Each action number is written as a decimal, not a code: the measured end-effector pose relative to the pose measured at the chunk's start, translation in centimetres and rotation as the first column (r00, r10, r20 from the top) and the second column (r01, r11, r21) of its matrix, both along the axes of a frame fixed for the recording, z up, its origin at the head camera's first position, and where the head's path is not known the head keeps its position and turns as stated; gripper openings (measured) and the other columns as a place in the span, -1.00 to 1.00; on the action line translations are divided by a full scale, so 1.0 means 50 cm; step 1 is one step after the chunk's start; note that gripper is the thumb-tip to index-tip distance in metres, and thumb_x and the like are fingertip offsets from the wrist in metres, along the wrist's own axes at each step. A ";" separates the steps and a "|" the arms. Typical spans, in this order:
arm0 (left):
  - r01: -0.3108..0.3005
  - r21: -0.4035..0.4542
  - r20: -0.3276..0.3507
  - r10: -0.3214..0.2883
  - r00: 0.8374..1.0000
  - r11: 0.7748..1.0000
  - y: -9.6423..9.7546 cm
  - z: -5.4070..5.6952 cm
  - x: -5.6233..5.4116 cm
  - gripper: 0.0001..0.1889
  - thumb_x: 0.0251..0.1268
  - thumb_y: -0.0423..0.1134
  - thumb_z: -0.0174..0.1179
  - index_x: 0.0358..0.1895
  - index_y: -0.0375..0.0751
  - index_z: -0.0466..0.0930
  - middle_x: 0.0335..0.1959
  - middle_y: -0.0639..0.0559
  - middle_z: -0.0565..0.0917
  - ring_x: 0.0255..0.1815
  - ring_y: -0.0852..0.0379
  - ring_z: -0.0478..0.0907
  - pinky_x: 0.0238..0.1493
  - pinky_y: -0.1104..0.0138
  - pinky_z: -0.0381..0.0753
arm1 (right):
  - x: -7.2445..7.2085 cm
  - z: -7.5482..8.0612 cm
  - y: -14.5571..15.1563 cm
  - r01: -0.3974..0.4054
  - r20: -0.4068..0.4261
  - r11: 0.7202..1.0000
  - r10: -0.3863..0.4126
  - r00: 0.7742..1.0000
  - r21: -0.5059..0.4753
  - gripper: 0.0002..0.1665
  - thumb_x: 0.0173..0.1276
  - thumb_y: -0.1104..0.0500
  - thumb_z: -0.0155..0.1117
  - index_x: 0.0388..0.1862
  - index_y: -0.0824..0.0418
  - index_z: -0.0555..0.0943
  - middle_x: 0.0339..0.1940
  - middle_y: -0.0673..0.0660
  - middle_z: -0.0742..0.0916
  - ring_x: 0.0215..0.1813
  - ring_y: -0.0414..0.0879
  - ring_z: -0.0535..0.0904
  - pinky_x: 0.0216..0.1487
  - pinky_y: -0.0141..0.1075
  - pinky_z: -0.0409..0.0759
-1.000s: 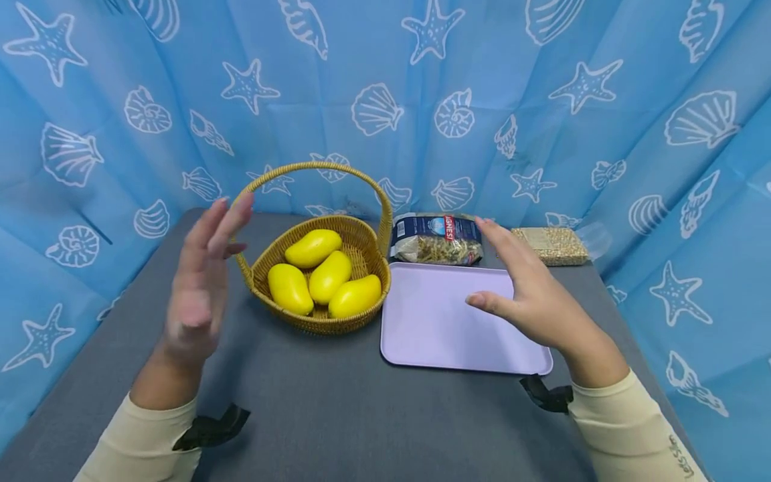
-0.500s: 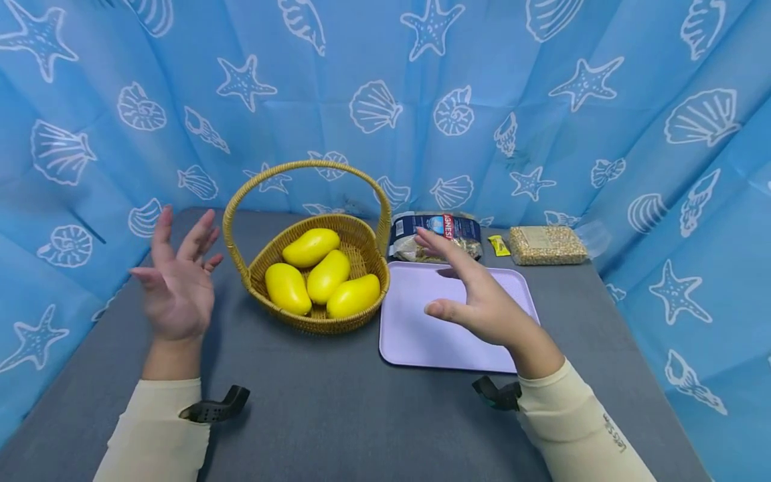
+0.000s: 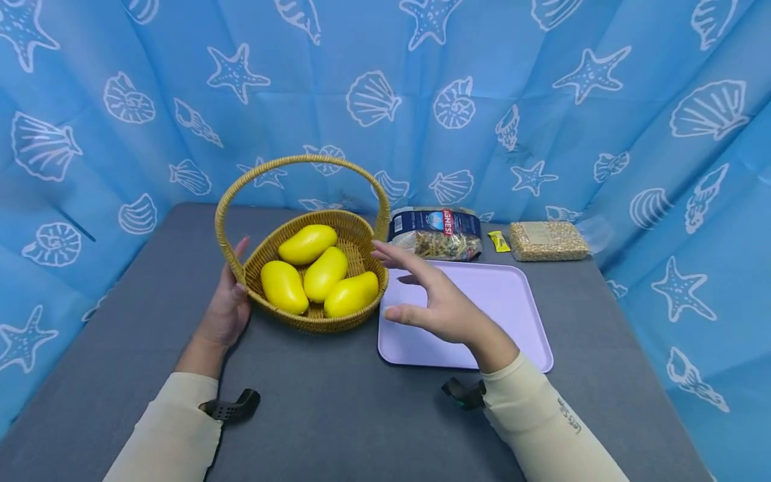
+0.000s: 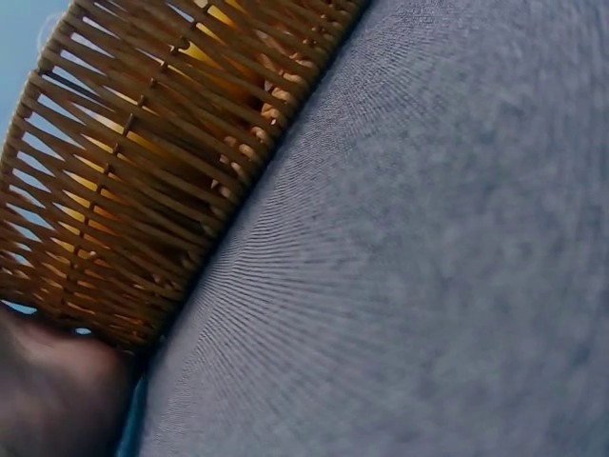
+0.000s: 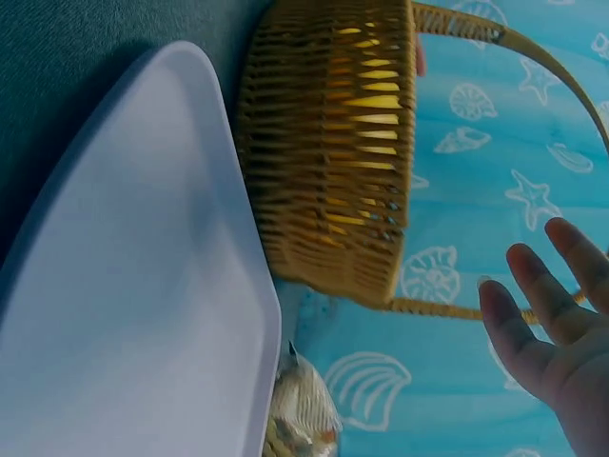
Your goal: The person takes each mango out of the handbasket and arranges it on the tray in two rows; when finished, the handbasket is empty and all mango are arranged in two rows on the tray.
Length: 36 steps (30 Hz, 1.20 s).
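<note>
A woven wicker basket (image 3: pixel 313 325) with a tall arched handle stands on the grey table, holding several yellow mangoes (image 3: pixel 325 274). My left hand (image 3: pixel 226 313) is against the basket's left side, fingers extended along it and thumb near the rim. In the left wrist view, part of that hand (image 4: pixel 57 386) meets the wicker wall (image 4: pixel 143 181). My right hand (image 3: pixel 442 304) hovers over the left part of a lilac tray (image 3: pixel 512 301), its fingers spread toward the basket's right rim. The right wrist view shows those fingers (image 5: pixel 542 286) apart from the basket, with nothing in them.
Behind the tray lie a bag of pasta (image 3: pixel 436 234), a small yellow packet (image 3: pixel 498 242) and a clear bag of pale grains (image 3: pixel 548 242). A blue curtain (image 3: pixel 409 147) with shell prints closes off the back and sides of the table (image 3: pixel 337 408).
My left hand has come down and right, from the air to the basket's left side. My right hand has moved left across the tray toward the basket. The basket stays on the table.
</note>
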<state>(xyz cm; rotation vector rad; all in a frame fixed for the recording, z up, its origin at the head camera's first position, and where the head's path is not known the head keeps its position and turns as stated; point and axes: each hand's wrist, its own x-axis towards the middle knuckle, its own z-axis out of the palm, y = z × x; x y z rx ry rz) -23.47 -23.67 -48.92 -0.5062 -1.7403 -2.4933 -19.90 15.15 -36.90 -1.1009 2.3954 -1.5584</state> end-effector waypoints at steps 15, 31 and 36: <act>0.050 -0.125 0.051 -0.044 0.998 0.991 -0.014 -0.006 -0.009 -0.07 0.58 -0.52 0.27 0.80 -0.03 -0.06 0.65 -0.32 0.11 0.43 0.01 0.38 0.24 0.33 0.60 | -0.084 -0.036 -0.069 -0.145 0.092 0.985 0.136 0.986 0.095 -0.13 0.54 0.11 0.46 0.74 0.11 0.35 0.66 0.03 0.44 0.60 0.07 0.36 0.54 0.22 0.29; 0.038 -0.149 0.091 -0.024 0.996 0.988 -0.014 -0.002 -0.002 -0.10 0.60 -0.55 0.20 0.80 0.00 -0.06 0.68 -0.25 0.09 0.47 -0.02 0.31 0.28 0.34 0.55 | -0.139 -0.042 -0.153 -0.134 0.059 0.806 0.123 0.991 0.577 -0.24 0.48 0.28 0.53 0.61 0.07 0.51 0.54 0.13 0.53 0.53 0.00 0.40 0.54 -0.09 0.33; 0.027 -0.166 0.096 -0.011 0.995 0.986 -0.012 0.000 -0.004 -0.11 0.60 -0.55 0.19 0.80 0.00 -0.05 0.68 -0.23 0.11 0.48 -0.03 0.31 0.29 0.34 0.55 | -0.140 -0.046 -0.170 -0.074 0.006 0.767 0.091 0.996 0.638 -0.25 0.44 0.20 0.61 0.55 0.11 0.54 0.48 0.21 0.52 0.39 0.01 0.48 0.46 -0.10 0.44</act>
